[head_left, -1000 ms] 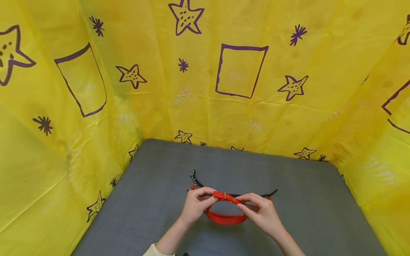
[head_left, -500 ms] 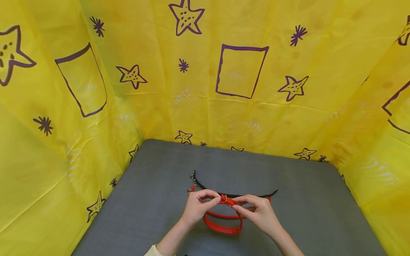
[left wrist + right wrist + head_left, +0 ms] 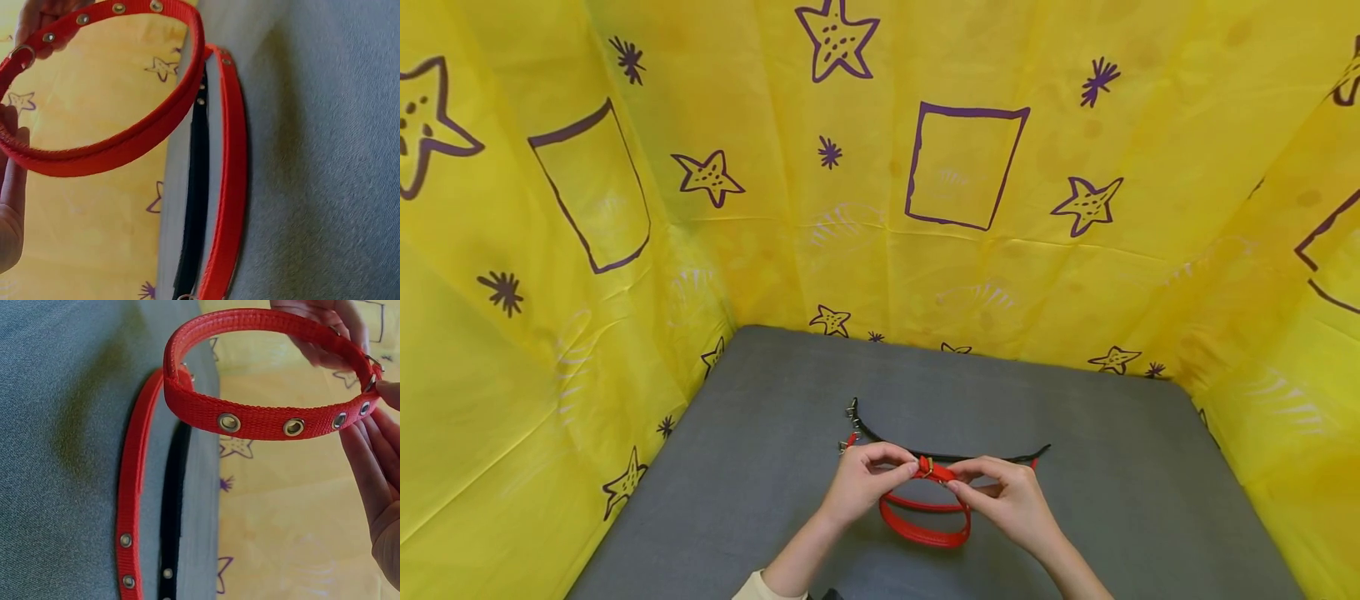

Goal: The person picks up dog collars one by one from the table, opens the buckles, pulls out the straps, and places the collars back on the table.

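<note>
A red dog collar hangs as a loop below both hands in the head view, its metal buckle between them. Thumb and fingers of my left hand pinch the strap left of the buckle. My right hand pinches it on the right side. A row of metal eyelets on the held collar shows in the right wrist view. The strap end at the buckle is partly hidden by fingers.
Behind the held collar, a black collar and a second red collar lie side by side on the grey table. Yellow cloth walls with purple drawings rise along the table's back and sides.
The strap end by the left fingers lay flat a second ago and now stands bunched at the buckle. The loop hangs lower. Both hands stay almost in place.
</note>
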### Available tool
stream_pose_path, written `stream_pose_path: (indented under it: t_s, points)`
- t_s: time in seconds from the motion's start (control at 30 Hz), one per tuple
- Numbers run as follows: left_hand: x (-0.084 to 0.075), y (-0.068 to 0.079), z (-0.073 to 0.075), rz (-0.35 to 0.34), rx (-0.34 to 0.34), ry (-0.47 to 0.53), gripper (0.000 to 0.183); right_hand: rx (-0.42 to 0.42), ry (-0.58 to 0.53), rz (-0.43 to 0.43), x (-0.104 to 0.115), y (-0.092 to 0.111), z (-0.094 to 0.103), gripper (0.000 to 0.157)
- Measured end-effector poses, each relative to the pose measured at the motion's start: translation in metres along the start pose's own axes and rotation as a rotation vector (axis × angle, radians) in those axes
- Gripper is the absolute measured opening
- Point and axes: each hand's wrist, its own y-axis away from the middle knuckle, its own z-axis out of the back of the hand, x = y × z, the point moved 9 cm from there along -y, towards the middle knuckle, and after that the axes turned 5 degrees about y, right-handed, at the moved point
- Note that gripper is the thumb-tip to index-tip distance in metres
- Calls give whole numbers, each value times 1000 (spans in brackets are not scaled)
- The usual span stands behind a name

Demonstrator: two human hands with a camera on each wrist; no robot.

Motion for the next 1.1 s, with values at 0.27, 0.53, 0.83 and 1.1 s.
stream_pose_path:
  t_s: [0.27,0.53,0.83,1.1]
  points:
    - [-7,-2,-4,0,103,-117,23,8,0,-7,2,0,0,15]
    - [-13,-4,-4,-35,144,-318,20,25,17,-18,-2,2,-3,14]
    - [-13,-3,0,-47,104,-308,21,21,25,-41,-7,4,-2,14]
    - [-10,-1,6,-52,69,-276,21,17,30,-69,-11,6,1,13]
